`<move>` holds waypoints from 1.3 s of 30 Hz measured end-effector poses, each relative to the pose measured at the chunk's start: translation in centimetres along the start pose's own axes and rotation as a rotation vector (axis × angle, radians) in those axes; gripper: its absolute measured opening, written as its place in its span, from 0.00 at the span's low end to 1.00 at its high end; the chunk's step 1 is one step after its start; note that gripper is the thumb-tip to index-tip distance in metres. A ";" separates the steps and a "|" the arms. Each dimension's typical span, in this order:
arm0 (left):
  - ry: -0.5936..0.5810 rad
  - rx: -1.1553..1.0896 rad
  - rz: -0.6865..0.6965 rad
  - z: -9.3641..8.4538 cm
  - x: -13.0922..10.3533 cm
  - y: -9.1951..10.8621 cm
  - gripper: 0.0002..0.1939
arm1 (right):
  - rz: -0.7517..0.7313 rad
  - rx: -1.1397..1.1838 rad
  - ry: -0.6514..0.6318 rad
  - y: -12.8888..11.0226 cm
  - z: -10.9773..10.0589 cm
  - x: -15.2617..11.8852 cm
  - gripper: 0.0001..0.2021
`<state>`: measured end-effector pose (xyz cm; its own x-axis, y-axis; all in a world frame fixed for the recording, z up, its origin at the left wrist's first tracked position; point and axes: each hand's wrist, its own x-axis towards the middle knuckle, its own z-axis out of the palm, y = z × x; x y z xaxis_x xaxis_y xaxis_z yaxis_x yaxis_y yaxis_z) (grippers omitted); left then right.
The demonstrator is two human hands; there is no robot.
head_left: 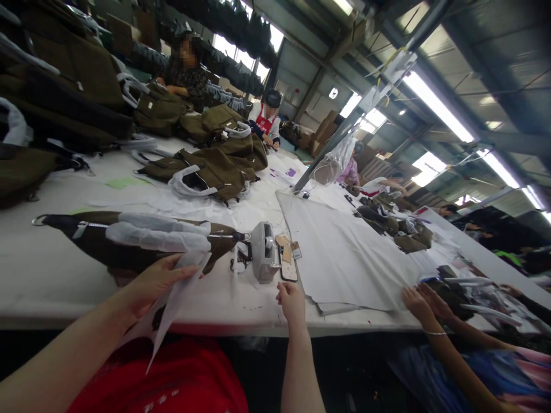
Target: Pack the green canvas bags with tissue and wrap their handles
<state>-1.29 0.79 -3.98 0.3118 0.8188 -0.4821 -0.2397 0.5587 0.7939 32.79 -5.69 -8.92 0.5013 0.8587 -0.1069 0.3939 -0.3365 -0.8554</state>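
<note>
Our left hand (155,281) pinches loose paper (174,298) at the bag (92,244) on the bench (21,275); handles (155,236) look wrapped, fastening probably remains; our right hand (293,301) curls closed, any contents unclear.

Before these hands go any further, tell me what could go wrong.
The thin white sheet in the left hand dangles past the near edge of the white-topped table, so it might crease or tear. The black-edged rectangular phone, partly covered by tan cardboard tags, lies close to the right hand; a careless sweep could knock both.
</note>
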 end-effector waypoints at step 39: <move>-0.546 -0.533 -0.290 -2.3 2.0 -1.3 0.17 | -0.205 0.663 -0.678 -11.0 16.6 -2.5 0.23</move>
<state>-2.49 2.02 -6.78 0.7998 0.5289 -0.2838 -0.4429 0.8391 0.3158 14.39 2.26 -7.63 -0.1607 0.9869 -0.0159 -0.1944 -0.0475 -0.9798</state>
